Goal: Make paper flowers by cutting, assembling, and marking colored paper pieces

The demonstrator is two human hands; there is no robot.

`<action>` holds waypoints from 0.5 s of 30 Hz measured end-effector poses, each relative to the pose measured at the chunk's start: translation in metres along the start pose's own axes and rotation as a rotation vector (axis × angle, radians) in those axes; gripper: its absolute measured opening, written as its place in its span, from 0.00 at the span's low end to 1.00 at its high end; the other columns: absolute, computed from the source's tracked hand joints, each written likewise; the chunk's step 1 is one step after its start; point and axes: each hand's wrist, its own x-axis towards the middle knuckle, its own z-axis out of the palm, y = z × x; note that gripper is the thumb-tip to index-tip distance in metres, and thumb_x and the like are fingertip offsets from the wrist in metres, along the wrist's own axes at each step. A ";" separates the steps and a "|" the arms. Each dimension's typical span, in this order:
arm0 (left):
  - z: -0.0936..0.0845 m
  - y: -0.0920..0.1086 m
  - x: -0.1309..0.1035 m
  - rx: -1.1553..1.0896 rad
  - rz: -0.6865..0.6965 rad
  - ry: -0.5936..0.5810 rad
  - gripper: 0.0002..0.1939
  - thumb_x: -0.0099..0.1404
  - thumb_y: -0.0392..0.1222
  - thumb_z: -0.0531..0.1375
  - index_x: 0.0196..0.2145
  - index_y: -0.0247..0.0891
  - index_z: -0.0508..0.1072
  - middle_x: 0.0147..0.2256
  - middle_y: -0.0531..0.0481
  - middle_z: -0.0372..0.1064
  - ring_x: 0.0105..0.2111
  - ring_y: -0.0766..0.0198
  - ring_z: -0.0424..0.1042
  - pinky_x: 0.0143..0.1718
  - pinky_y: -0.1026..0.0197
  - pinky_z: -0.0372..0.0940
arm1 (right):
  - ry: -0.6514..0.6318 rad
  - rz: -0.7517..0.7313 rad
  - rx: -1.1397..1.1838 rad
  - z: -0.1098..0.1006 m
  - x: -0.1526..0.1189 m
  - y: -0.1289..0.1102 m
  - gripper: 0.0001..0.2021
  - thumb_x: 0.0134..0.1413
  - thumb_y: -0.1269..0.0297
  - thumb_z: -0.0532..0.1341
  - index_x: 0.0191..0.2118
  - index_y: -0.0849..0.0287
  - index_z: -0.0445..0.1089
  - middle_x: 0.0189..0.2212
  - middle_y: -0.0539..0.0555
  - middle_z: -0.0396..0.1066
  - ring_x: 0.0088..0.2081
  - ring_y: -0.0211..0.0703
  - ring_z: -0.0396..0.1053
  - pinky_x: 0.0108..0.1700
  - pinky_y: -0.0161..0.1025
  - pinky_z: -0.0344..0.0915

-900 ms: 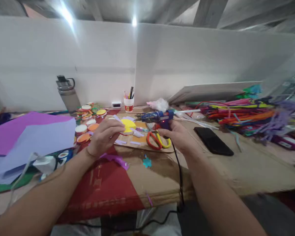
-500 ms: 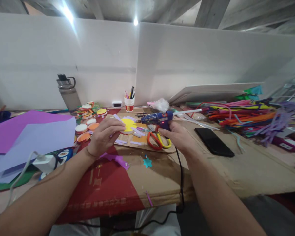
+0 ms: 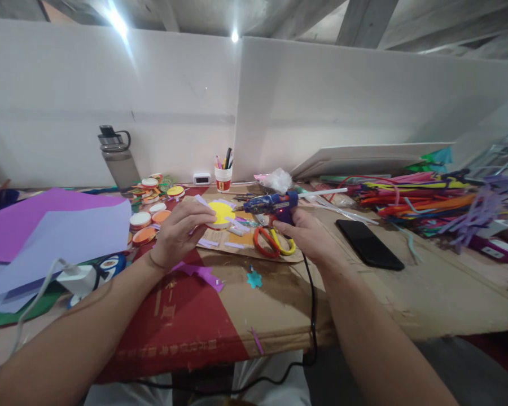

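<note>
My left hand (image 3: pixel 183 228) is closed on the edge of a yellow paper disc (image 3: pixel 220 214) with a pale rim. Gripped in my right hand (image 3: pixel 307 231) is a blue hot glue gun (image 3: pixel 268 204), its small red light lit. A white glue stick (image 3: pixel 322 192) sticks out of its back. The gun's nozzle points left and is at the disc's right edge; whether it touches I cannot tell. Lilac paper strips (image 3: pixel 233 246) lie under and around the disc. Scissors (image 3: pixel 266 241) with red and yellow handles lie below the gun.
Left are purple and lilac sheets (image 3: pixel 80 231), a white plug (image 3: pixel 78 280), orange and white discs (image 3: pixel 144 235) and a bottle (image 3: pixel 118 160). A cup of pens (image 3: pixel 223 179) stands at the back. Right are a black phone (image 3: pixel 369 244) and colourful pipe cleaners (image 3: pixel 423 197). The gun's black cord (image 3: pixel 312 304) hangs over the front edge.
Hardly anything differs. The yellow disc is tilted slightly differently in my left hand, while the glue gun stays at its right edge.
</note>
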 end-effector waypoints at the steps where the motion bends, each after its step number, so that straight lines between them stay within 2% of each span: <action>1: 0.000 0.000 0.000 0.002 -0.001 0.002 0.11 0.62 0.30 0.60 0.41 0.41 0.73 0.39 0.48 0.76 0.43 0.62 0.74 0.46 0.56 0.68 | -0.001 -0.001 0.000 0.000 0.000 0.000 0.18 0.51 0.61 0.62 0.48 0.58 0.71 0.39 0.54 0.75 0.43 0.48 0.70 0.47 0.45 0.67; 15: 0.000 0.001 0.000 -0.001 -0.011 0.011 0.11 0.62 0.30 0.60 0.41 0.41 0.73 0.39 0.48 0.76 0.42 0.62 0.74 0.46 0.56 0.68 | -0.001 0.018 -0.030 0.001 -0.001 -0.004 0.18 0.52 0.58 0.62 0.48 0.58 0.71 0.40 0.55 0.75 0.43 0.49 0.71 0.47 0.46 0.67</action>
